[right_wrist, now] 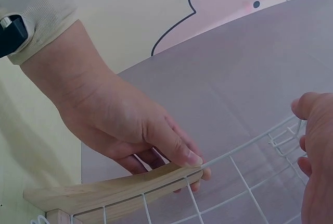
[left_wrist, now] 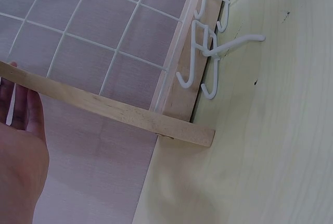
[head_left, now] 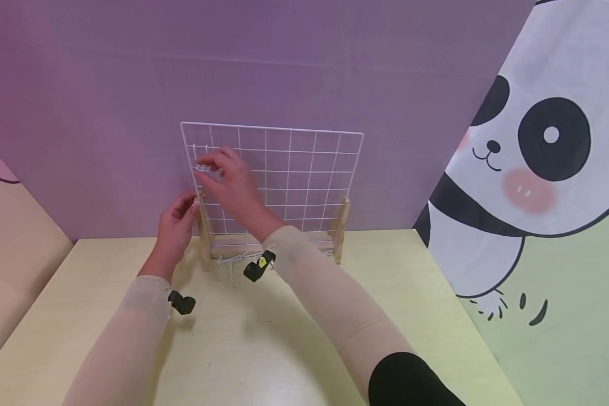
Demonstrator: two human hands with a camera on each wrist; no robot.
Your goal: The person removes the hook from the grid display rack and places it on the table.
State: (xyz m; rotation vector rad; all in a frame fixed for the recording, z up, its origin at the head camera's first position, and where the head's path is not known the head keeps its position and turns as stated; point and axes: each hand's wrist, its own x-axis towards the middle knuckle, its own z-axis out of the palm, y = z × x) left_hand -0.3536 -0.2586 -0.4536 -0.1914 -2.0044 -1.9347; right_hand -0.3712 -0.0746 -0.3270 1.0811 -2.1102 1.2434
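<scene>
A white wire grid stands upright in a wooden stand at the back of the table. My left hand holds the top of the stand's left wooden upright, its thumb on the near side beside the grid's edge. At the grid's upper left corner, my right hand pinches a small white wire hook between thumb and fingers. That hook overlaps the grid wires, and the fingers partly hide it.
Several white double hooks lie on the table along the stand's wooden base bar. The stand's right upright rises at the grid's other end. A purple backdrop hangs behind, and a panda picture covers the right side.
</scene>
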